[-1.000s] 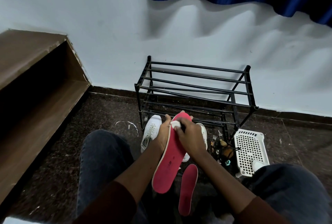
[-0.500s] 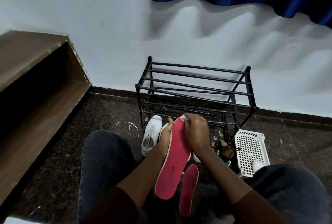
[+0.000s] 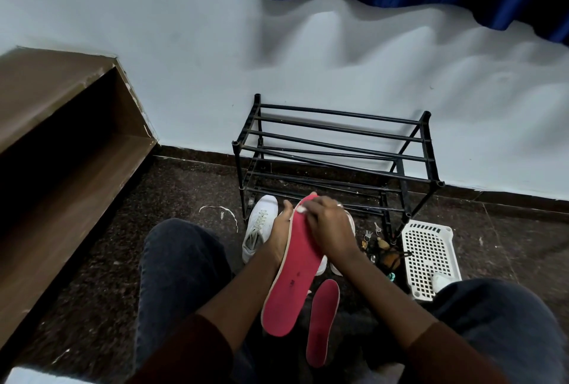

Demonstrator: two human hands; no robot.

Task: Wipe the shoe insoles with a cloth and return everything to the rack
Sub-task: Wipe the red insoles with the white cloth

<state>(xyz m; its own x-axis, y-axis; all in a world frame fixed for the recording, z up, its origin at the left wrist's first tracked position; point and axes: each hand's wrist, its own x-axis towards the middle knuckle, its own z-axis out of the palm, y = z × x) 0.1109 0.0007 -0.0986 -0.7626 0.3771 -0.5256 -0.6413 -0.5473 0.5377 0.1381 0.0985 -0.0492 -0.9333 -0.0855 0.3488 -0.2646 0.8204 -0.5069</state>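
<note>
Holding the pink insole [image 3: 291, 279] up over your lap, your left hand [image 3: 280, 237] grips its left edge from behind, thumb hooked over the pale rim near the toe. Your right hand [image 3: 331, 229] lies across the toe end with its fingers curled down, pinching a small white cloth [image 3: 300, 209] against the pink face; only a scrap of the cloth shows. The insole tilts with its toe away from you and its rounded heel hanging between your knees. Its face is matt and smooth, with a few dark marks near the middle and a thin light border all round.

A second insole [image 3: 323, 322], same pink, lies flat on the floor [image 3: 92, 260] just right of the held one's heel. A white shoe [image 3: 260, 226] with laces sits beside your left wrist, touching the foot of the shoe rack [image 3: 338, 149], a black frame of thin round bars standing against the wall. A white perforated basket [image 3: 431, 255] lies by your right knee, with keys and small bits [image 3: 378, 245] between it and the rack. The floor is dark speckled stone, with open room to your left up to the brown wooden shelf [image 3: 61, 152].
</note>
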